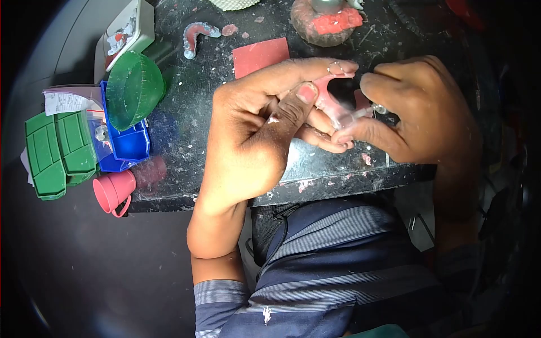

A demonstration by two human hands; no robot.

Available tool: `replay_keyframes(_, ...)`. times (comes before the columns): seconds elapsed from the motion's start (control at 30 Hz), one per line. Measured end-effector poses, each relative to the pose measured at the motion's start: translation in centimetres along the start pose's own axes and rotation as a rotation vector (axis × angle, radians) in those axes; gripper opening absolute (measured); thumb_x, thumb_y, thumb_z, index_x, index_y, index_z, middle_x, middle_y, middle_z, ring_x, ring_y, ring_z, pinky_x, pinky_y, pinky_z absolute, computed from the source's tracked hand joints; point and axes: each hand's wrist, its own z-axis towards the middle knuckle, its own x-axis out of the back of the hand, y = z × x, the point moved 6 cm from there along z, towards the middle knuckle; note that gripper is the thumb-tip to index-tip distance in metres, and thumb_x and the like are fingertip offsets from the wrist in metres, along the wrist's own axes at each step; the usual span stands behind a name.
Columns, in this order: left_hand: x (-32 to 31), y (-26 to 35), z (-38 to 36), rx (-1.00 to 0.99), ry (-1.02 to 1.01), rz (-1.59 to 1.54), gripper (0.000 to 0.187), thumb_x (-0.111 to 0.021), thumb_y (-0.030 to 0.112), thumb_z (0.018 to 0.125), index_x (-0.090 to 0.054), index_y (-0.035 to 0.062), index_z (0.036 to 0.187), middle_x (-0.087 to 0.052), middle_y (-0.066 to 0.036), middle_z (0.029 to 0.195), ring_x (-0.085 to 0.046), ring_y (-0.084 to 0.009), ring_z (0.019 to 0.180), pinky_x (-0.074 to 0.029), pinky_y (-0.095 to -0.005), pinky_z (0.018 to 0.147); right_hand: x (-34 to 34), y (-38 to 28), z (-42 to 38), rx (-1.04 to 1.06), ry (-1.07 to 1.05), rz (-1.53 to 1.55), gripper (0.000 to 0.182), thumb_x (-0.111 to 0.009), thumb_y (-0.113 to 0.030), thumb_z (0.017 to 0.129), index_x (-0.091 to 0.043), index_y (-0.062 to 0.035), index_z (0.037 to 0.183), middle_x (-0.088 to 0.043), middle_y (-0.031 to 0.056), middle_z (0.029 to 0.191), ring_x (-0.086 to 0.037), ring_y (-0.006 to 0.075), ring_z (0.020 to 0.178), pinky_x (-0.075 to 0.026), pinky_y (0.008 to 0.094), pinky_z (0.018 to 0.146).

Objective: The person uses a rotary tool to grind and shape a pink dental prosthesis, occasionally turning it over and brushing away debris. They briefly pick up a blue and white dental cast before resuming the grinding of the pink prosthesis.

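Observation:
My left hand (253, 129) is closed on a pink denture plate (328, 102), its curved edge arching around a dark opening. The thumb presses on the plate's near side, while the forefinger stretches along its top. Facing it, my right hand (420, 107) has its fingers curled in a pinch at the plate's right side. A small shiny, partly see-through piece (378, 108) shows by the right fingertips, too blurred to name. Under the left forefinger lies a square pink wax sheet (259, 55) on the black table (186, 141).
At left stand a green mixing bowl (134, 90), a blue bin (132, 147), green bins (59, 149) and a pink mug (114, 190) at the table edge. Behind are a white tray (143, 28), a wax-and-blue arch piece (194, 36) and a round stone-like holder (315, 28) with red wax.

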Motion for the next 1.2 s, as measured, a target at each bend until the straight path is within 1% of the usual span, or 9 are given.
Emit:
replay_keyframes(0.17,-0.2,-0.4,-0.1,0.043,0.019,-0.013,0.028,-0.052,0.004,0.1,-0.062,-0.0138,0.12,-0.072,-0.023,0.099,-0.073,-0.0252,0.07,-0.064,-0.0321,0.06,0.3,-0.2,-0.1,-0.091,-0.023,-0.047,0.053,-0.078,-0.052,0.073,-0.064,-0.0007,0.074,-0.062,0.0093,0.066,-0.063,0.0288,0.061,-0.048,0.0403,0.062)
replay_keyframes(0.2,-0.4,-0.4,-0.2,0.032,0.028,-0.017,0.028,-0.052,0.004,0.1,-0.063,-0.0137,0.118,-0.071,-0.024,0.103,-0.073,-0.0253,0.07,-0.064,-0.0324,0.059,0.2,0.1,-0.2,-0.126,-0.111,-0.047,0.056,-0.078,-0.053,0.073,-0.071,0.0003,0.09,-0.067,0.0086,0.074,-0.065,0.0286,0.07,-0.049,0.0412,0.072)
replay_keyframes(0.4,-0.6,-0.6,-0.6,0.002,0.005,-0.024,0.027,-0.052,0.005,0.101,-0.066,-0.0127,0.116,-0.071,-0.025,0.105,-0.073,-0.0249,0.073,-0.063,-0.0322,0.06,0.7,-0.9,-0.3,-0.107,-0.053,-0.096,0.066,-0.078,-0.053,0.073,-0.071,0.001,0.109,-0.071,0.0112,0.084,-0.067,0.03,0.079,-0.049,0.0427,0.08)
replay_keyframes(0.63,0.1,-0.3,0.2,0.041,0.068,-0.03,0.028,-0.05,0.004,0.102,-0.062,-0.0136,0.12,-0.071,-0.02,0.088,-0.073,-0.0249,0.07,-0.063,-0.0322,0.061,-0.6,1.0,-0.3,-0.239,-0.322,-0.006,0.064,-0.079,-0.051,0.073,-0.071,0.0015,0.108,-0.071,0.0112,0.084,-0.067,0.0297,0.078,-0.049,0.0438,0.082)
replay_keyframes(0.73,0.0,-0.5,0.1,0.033,0.044,-0.03,0.028,-0.05,0.004,0.102,-0.062,-0.0129,0.121,-0.072,-0.021,0.09,-0.074,-0.0256,0.071,-0.064,-0.0327,0.062,-0.4,0.6,-0.2,-0.158,-0.21,-0.03,0.053,-0.081,-0.046,0.073,-0.071,0.0009,0.095,-0.068,0.0113,0.077,-0.065,0.0295,0.07,-0.05,0.0416,0.073)
replay_keyframes(0.8,-0.4,-0.6,-0.1,0.018,0.047,-0.036,0.027,-0.05,0.003,0.101,-0.065,-0.0127,0.117,-0.072,-0.023,0.099,-0.074,-0.0261,0.072,-0.064,-0.0329,0.062,0.8,-0.7,0.0,0.012,0.13,-0.109,0.045,-0.082,-0.042,0.073,-0.067,-0.0004,0.078,-0.062,0.0114,0.067,-0.061,0.029,0.058,-0.048,0.0387,0.057)
replay_keyframes(0.93,-0.4,-0.5,-0.1,0.008,0.032,-0.003,0.027,-0.05,0.003,0.101,-0.064,-0.0125,0.118,-0.072,-0.023,0.098,-0.074,-0.0257,0.072,-0.064,-0.0332,0.061,0.6,-0.6,0.0,0.024,0.09,-0.054,0.046,-0.082,-0.043,0.072,-0.067,-0.0002,0.078,-0.062,0.013,0.068,-0.061,0.0296,0.057,-0.048,0.0369,0.054)
replay_keyframes(1.0,0.0,-0.4,0.1,0.013,0.021,-0.015,0.028,-0.049,0.003,0.102,-0.063,-0.0124,0.12,-0.072,-0.022,0.095,-0.074,-0.0256,0.072,-0.064,-0.0333,0.061,-0.7,0.8,-0.4,-0.137,-0.196,0.022,0.053,-0.079,-0.048,0.074,-0.071,0.0007,0.095,-0.067,0.013,0.077,-0.064,0.0296,0.065,-0.051,0.0389,0.065)
replay_keyframes(1.2,-0.3,-0.5,0.1,0.012,0.011,-0.018,0.027,-0.05,0.004,0.102,-0.064,-0.0111,0.12,-0.072,-0.02,0.1,-0.074,-0.0244,0.073,-0.064,-0.0331,0.062,0.1,0.1,-0.2,-0.008,0.045,-0.075,0.045,-0.08,-0.042,0.076,-0.069,0.001,0.085,-0.064,0.0112,0.069,-0.063,0.0292,0.059,-0.048,0.039,0.056)
